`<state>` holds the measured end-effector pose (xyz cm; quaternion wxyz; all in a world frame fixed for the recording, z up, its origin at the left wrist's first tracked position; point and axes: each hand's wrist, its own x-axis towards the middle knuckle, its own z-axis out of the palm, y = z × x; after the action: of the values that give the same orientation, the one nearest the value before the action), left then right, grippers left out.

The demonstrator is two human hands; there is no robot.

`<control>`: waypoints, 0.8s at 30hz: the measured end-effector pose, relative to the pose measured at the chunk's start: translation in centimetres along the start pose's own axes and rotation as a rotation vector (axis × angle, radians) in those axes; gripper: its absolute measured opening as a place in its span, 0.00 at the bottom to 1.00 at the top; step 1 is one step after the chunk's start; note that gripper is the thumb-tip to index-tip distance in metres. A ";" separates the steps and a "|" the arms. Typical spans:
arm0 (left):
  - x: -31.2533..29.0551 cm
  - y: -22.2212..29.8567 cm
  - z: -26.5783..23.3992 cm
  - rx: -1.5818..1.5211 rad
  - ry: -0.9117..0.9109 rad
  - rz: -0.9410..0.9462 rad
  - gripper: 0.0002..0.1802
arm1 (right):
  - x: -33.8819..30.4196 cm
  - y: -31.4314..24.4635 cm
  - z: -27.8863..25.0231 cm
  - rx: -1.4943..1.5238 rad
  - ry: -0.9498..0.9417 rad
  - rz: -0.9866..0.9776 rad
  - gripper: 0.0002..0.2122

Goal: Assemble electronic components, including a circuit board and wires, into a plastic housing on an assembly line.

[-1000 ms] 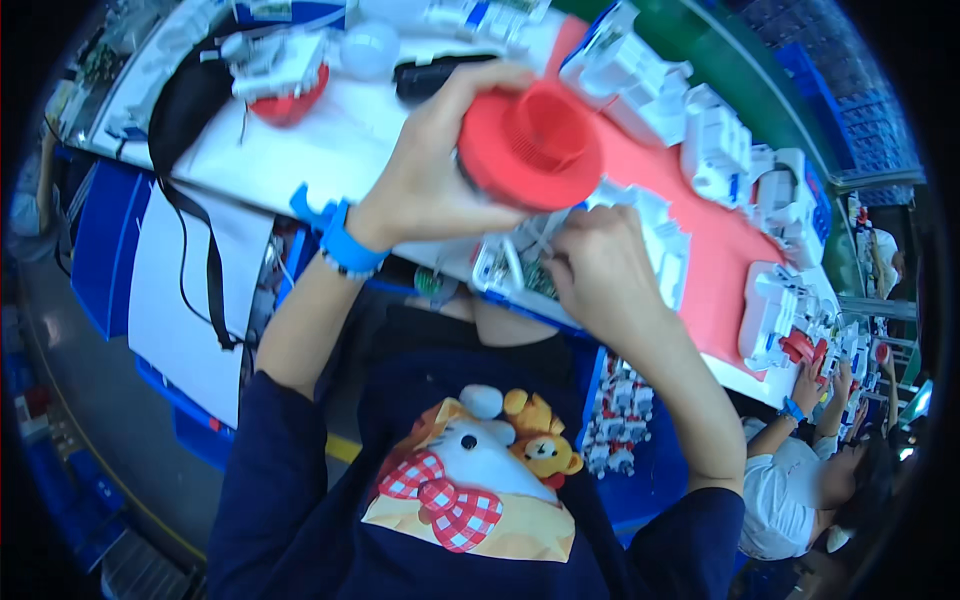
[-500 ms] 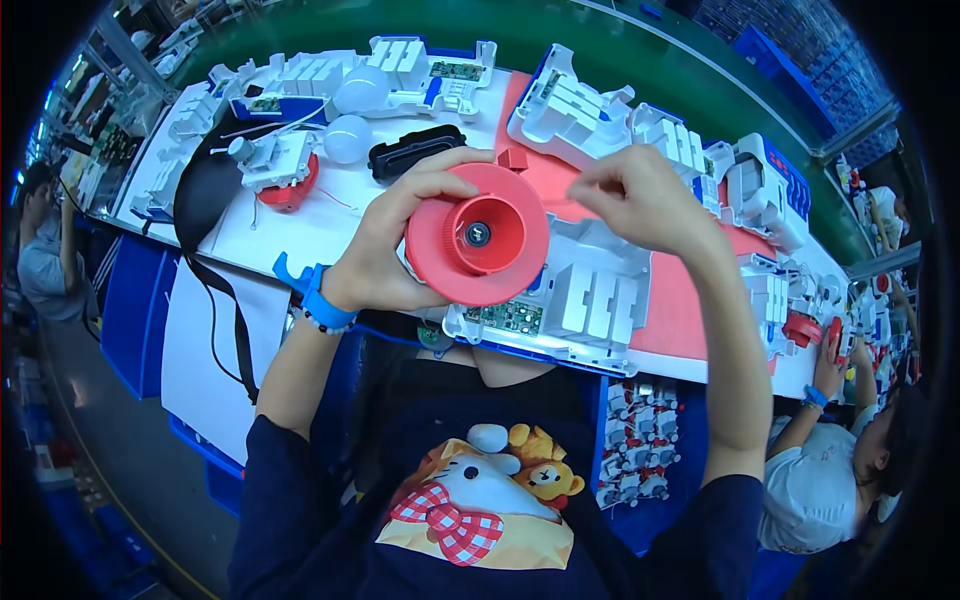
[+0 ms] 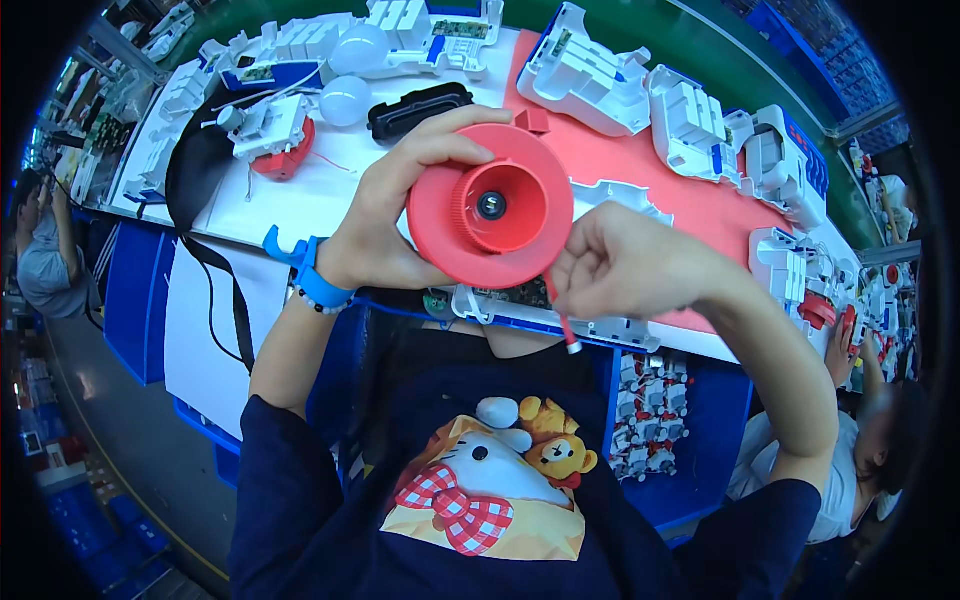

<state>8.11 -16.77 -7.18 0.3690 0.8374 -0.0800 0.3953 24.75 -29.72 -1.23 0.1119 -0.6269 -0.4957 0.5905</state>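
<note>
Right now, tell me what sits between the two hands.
In the head view, the red flanged part lies between the left hand, which holds it, and the right hand.

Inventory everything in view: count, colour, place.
Table: one, white, centre
Cup: one, red, centre
Lead: one, red, white-tipped, below cup
Housings: several, blue-white, on table
Globes: two, white, upper left
Assembly: one, red-white, upper left
Case: one, black, upper middle
Mat: one, red, right
Strap: one, black, left
Sheet: one, white, left
Bins: several, blue, both sides
Small parts: many, red-white, right bin
Co-workers: several, pale tops, both sides
Wristband: one, blue, left wrist
Left hand: one, bare, holding cup
Right hand: one, bare, beside lead
</note>
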 end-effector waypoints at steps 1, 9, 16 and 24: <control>-0.1 -0.1 0.1 0.002 0.016 0.007 0.39 | -0.3 -0.8 0.7 0.044 -0.061 0.037 0.04; -1.5 -1.4 -0.1 -0.007 0.059 0.014 0.40 | 1.5 2.2 5.6 0.409 0.077 -0.118 0.04; -1.8 -2.4 -0.3 0.015 0.074 0.046 0.39 | 4.2 4.1 6.5 -0.334 0.609 -0.493 0.03; -2.6 -3.5 0.2 0.054 0.110 0.071 0.39 | 5.7 5.4 7.1 -0.321 0.822 -0.514 0.02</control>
<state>8.02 -14.84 -11.07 0.3359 0.8207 -0.0787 0.4554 20.30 -31.18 -10.72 0.3414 -0.6747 -0.6333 0.1648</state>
